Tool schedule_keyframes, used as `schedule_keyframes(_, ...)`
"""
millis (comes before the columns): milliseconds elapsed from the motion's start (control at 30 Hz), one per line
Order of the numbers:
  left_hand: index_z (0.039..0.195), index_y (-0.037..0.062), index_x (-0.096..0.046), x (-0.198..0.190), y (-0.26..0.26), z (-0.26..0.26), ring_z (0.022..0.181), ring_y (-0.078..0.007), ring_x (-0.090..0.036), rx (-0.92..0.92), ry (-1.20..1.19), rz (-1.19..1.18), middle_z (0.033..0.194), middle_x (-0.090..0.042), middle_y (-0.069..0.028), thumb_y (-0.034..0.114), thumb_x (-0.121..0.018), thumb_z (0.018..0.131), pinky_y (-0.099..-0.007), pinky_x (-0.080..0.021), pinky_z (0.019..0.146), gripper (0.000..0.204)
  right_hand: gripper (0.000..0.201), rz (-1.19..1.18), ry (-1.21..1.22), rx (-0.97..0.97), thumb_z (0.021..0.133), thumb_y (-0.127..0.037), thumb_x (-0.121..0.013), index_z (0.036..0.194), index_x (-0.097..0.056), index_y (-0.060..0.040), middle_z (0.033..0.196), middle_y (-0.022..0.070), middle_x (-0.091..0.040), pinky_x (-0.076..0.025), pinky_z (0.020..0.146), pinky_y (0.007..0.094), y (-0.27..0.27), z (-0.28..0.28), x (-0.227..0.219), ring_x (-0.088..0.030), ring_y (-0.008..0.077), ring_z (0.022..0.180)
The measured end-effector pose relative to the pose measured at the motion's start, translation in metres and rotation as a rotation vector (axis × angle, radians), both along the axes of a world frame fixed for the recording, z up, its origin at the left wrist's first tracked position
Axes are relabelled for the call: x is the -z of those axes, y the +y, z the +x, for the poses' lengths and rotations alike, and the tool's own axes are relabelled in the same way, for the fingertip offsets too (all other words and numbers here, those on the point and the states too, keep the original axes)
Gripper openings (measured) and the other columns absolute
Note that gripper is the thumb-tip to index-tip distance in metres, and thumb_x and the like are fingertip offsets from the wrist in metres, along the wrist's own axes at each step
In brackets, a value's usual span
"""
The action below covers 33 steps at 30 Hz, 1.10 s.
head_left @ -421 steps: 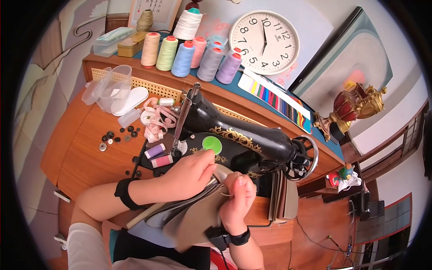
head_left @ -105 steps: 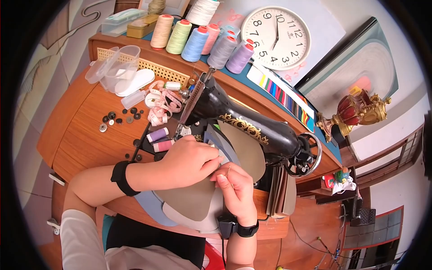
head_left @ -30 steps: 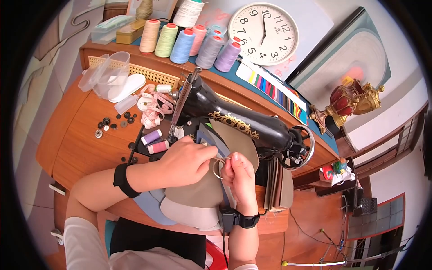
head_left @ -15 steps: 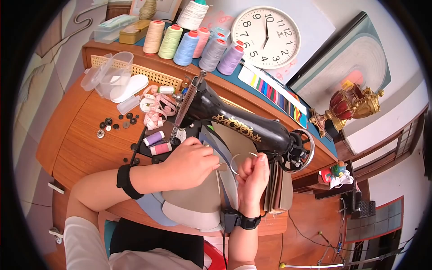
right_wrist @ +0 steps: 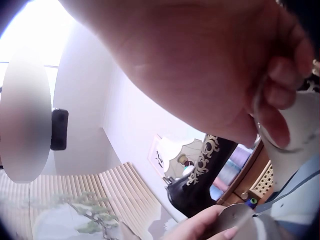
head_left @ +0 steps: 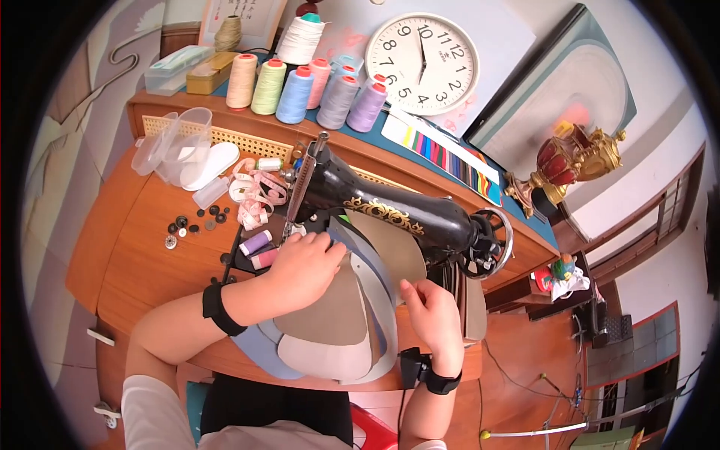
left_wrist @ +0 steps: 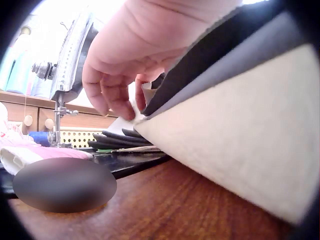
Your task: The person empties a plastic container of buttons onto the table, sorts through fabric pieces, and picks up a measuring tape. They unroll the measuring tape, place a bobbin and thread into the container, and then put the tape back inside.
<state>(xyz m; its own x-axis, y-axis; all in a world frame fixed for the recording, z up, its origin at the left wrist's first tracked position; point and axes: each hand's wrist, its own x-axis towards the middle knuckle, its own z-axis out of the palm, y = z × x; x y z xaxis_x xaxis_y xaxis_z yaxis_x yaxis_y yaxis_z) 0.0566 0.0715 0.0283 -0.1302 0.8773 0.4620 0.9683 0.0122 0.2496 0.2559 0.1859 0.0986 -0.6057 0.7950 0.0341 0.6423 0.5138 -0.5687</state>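
A stack of grey, beige and blue swatches (head_left: 330, 300) with punched holes lies fanned in front of the black sewing machine (head_left: 382, 199). At their narrow end, my left hand (head_left: 307, 268) pinches the swatch corners; the left wrist view shows its fingers curled at the dark and pale swatches (left_wrist: 235, 110). A taupe swatch (head_left: 394, 244) extends beneath the machine's arm. My right hand (head_left: 436, 322) is to the right of the stack, apart from it. In the right wrist view its curled fingers hold a thin metal ring (right_wrist: 258, 107), barely visible in the head view.
Left of the machine are thread spools (head_left: 256, 242), a pink tape measure (head_left: 256, 196), loose buttons (head_left: 180, 222) and clear plastic boxes (head_left: 187, 142). Thread cones (head_left: 292, 94) line the shelf behind. More brown swatches (head_left: 474, 304) hang at the table's right.
The ring was at the swatch corners between both hands a second ago. My right hand has drawn it rightward, then down, away from them. My left hand stays at the corners.
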Motion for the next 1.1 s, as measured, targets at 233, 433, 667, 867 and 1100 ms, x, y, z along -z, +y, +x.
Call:
schedule_keyframes(233,0.114,0.0035,-0.053,-0.005,-0.005,0.004,0.085,-0.0324,-0.06,-0.005,-0.029,-0.109,0.093,-0.057,-0.0159,0.03,-0.065,0.083,-0.0412,-0.048,0.073,0.043,0.018,0.347,-0.185,-0.041,0.083,-0.021,-0.064,0.087,-0.07,-0.0038,0.082,0.0171,-0.064,-0.05,0.071,0.0434,0.019,0.021,0.045,-0.062,0.0371,0.079)
schedule_keyframes(433,0.119,0.0043,-0.048,-0.004,-0.006,0.005,0.087,-0.0345,-0.06,0.059,-0.087,-0.151,0.096,-0.054,-0.0177,0.038,-0.068,0.081,-0.0414,-0.05,0.072,0.055,0.012,0.497,-0.106,-0.009,0.075,-0.017,-0.07,0.074,-0.065,-0.0067,0.077,0.0118,-0.062,-0.05,0.061,0.0399,0.017,0.013,0.043,-0.062,0.0312,0.069)
schedule_keyframes(667,0.107,0.0014,-0.042,-0.007,-0.005,0.001,0.084,-0.0391,-0.061,0.071,-0.208,-0.181,0.094,-0.055,-0.0211,0.036,-0.07,0.08,-0.0441,-0.051,0.068,0.052,0.012,0.627,0.216,-0.299,0.067,0.001,-0.061,0.069,-0.052,-0.0071,0.065,0.0105,-0.055,-0.046,0.054,0.0399,0.002,-0.006,0.041,-0.059,0.0309,0.065)
schedule_keyframes(867,0.106,0.0012,-0.042,0.002,0.002,-0.006,0.086,-0.0391,-0.063,0.023,-0.343,-0.22,0.096,-0.06,-0.0237,0.021,-0.055,0.089,-0.0471,-0.051,0.067,0.029,0.015,0.513,0.169,-0.673,0.064,0.004,-0.058,0.07,-0.051,-0.0071,0.064,0.0086,-0.054,-0.047,0.056,0.0399,-0.03,-0.003,0.029,-0.057,0.0303,0.065)
schedule_keyframes(1100,0.092,0.0033,-0.056,-0.017,0.001,-0.006,0.089,-0.035,-0.059,0.073,-0.598,-0.08,0.095,-0.059,-0.0168,0.026,-0.053,0.093,-0.0424,-0.046,0.079,0.023,0.023,0.191,0.122,-0.545,0.071,-0.004,-0.071,0.073,-0.048,-0.0063,0.069,0.0107,-0.055,-0.045,0.059,0.0384,-0.036,0.009,0.03,-0.055,0.0305,0.067)
